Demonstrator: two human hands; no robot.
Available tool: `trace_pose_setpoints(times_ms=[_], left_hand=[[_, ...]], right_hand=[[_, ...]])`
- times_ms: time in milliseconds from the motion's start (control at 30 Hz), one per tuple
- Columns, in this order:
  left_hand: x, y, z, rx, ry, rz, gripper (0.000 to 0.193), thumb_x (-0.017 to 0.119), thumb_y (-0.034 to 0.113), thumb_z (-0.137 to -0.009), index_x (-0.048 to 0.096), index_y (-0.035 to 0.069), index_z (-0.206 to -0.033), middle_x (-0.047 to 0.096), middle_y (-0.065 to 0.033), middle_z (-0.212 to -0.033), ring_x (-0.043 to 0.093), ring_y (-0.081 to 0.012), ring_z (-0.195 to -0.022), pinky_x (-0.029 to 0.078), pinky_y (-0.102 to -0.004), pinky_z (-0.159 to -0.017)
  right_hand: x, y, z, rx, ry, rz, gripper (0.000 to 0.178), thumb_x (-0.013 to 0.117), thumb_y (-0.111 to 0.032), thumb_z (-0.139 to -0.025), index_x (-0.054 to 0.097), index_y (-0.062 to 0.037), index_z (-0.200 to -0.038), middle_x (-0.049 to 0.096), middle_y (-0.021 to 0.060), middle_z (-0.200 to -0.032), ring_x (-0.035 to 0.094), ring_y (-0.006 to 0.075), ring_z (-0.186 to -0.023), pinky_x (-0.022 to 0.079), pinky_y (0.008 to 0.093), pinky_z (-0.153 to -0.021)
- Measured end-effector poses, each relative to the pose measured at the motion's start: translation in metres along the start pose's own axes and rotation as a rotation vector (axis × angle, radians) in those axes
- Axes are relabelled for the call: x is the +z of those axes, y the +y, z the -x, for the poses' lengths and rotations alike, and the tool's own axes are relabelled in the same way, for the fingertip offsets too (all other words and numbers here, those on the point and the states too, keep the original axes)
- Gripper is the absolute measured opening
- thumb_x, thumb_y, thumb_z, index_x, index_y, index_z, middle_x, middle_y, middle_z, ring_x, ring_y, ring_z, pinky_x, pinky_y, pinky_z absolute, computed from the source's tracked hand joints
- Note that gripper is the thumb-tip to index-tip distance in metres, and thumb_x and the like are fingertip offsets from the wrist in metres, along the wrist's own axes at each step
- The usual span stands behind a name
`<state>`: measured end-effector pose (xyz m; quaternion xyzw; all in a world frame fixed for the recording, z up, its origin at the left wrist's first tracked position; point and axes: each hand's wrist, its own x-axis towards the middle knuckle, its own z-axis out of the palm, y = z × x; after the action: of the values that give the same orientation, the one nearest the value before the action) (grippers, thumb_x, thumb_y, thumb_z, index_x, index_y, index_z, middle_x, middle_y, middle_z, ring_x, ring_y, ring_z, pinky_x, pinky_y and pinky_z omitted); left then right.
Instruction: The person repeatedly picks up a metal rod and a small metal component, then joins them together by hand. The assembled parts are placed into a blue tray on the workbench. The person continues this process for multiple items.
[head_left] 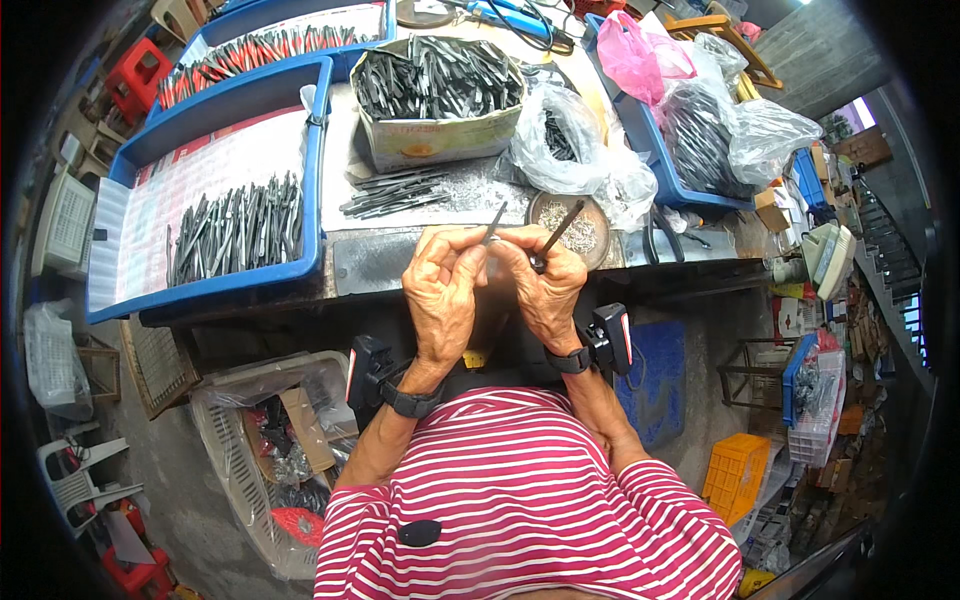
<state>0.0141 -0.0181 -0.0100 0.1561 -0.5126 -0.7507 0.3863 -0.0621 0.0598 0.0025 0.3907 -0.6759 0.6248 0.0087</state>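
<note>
The fingers of the left hand [440, 295] were pinched together on a slim dark stick [496, 219], its tip slanting up and away. Just to the right, the fingers of the right hand [550, 295] were closed on a thicker dark stick [566, 224]. The fingertips nearly met, hiding both lower ends, so I couldn't tell whether the two pieces touched.

By my reading, the work was partway through. Well to the left of the fingers, a row of dark sticks [240, 228] lay side by side in a blue tray [200, 291], probably handled already, filling only its nearer part. What seemed left was plentiful: beyond the fingers and a little left, a loose pile [395, 194] lay on the tabletop [375, 264], with a carton [445, 143] heaped with dark strips [440, 80] behind it. Just beyond the right fingers, a round dish [604, 230] held small pale bits [580, 235]. The pair in hand looked unfinished.
</note>
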Motion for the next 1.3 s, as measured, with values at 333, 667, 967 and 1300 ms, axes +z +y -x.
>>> trace_pose_setpoints(times_ms=[333, 667, 967, 1300], left_hand=[[-0.012, 0.006, -0.002, -0.054, -0.133, 0.107, 0.011, 0.055, -0.006, -0.082, 0.06, -0.005, -0.091, 0.052, -0.0042, -0.087, 0.048, -0.0074, -0.061, 0.039, -0.0197, -0.053], [-0.014, 0.012, -0.002, -0.043, -0.181, 0.142, 0.01, 0.057, -0.005, -0.081, 0.059, -0.004, -0.091, 0.054, -0.0057, -0.088, 0.047, -0.0075, -0.059, 0.037, -0.0193, -0.051], [0.007, 0.002, 0.003, 0.289, 0.109, -0.427, 0.016, 0.056, -0.009, -0.076, 0.061, 0.0, -0.088, 0.054, -0.0065, -0.081, 0.053, -0.0133, -0.065, 0.043, -0.0248, -0.055], [0.009, 0.008, 0.003, 0.075, 0.087, -0.219, 0.014, 0.052, -0.01, -0.08, 0.06, -0.003, -0.088, 0.051, -0.0036, -0.083, 0.05, -0.0075, -0.064, 0.04, -0.0205, -0.053]], right_hand=[[-0.011, 0.0, -0.001, 0.259, -0.109, -0.271, 0.011, 0.066, -0.006, -0.08, 0.063, 0.0016, -0.087, 0.062, 0.0031, -0.073, 0.054, 0.0055, -0.056, 0.044, 0.0181, -0.048], [-0.02, 0.001, -0.01, 0.473, -0.242, -0.528, 0.013, 0.067, -0.006, -0.078, 0.06, 0.0031, -0.084, 0.061, 0.0055, -0.067, 0.053, 0.0064, -0.052, 0.042, 0.0174, -0.047], [-0.005, -0.001, -0.004, 0.337, -0.102, -0.424, 0.014, 0.06, -0.009, -0.085, 0.062, 0.0036, -0.091, 0.06, 0.0031, -0.067, 0.052, 0.0066, -0.054, 0.043, 0.018, -0.051], [0.006, -0.002, 0.002, 0.111, -0.13, -0.182, 0.021, 0.05, -0.014, -0.092, 0.059, 0.003, -0.084, 0.055, 0.0028, -0.06, 0.05, 0.007, -0.05, 0.038, 0.0211, -0.044]])
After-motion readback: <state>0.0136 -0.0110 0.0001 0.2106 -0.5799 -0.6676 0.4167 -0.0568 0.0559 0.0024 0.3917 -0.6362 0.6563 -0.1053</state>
